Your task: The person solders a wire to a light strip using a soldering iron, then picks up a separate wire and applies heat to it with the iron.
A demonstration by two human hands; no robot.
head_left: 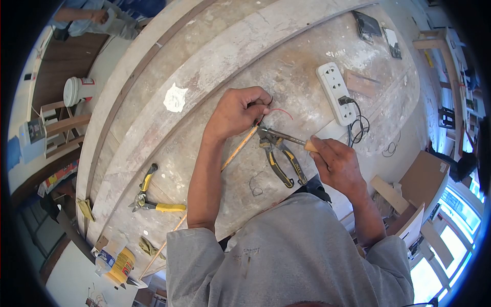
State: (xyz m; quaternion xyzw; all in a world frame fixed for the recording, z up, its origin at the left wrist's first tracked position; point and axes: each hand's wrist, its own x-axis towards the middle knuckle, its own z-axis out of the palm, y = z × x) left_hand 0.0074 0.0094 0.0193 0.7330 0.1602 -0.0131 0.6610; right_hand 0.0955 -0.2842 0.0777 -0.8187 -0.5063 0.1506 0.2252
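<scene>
My left hand (pixel 236 111) is closed, pinching a thin red wire (pixel 282 110) whose free end curves out to the right. Just below those fingertips ends a long, thin orange-yellow strip (pixel 238 149), which runs under my left forearm. My right hand (pixel 338 165) grips the wooden handle of what looks like a soldering iron (pixel 289 137). Its metal shaft points left, with the tip by the jaws of black-and-yellow pliers (pixel 280 159) lying on the worktable. Exactly what the tip touches is too small to tell.
A white power strip (pixel 335 92) holds a black plug, its cord looping toward my right hand. Another pair of yellow-handled pliers (pixel 148 192) lies left. Curved boards (pixel 204 53) cross the table (pixel 286 77). A phone-like object (pixel 393 43) lies far right. Another person (pixel 97 18) stands at upper left.
</scene>
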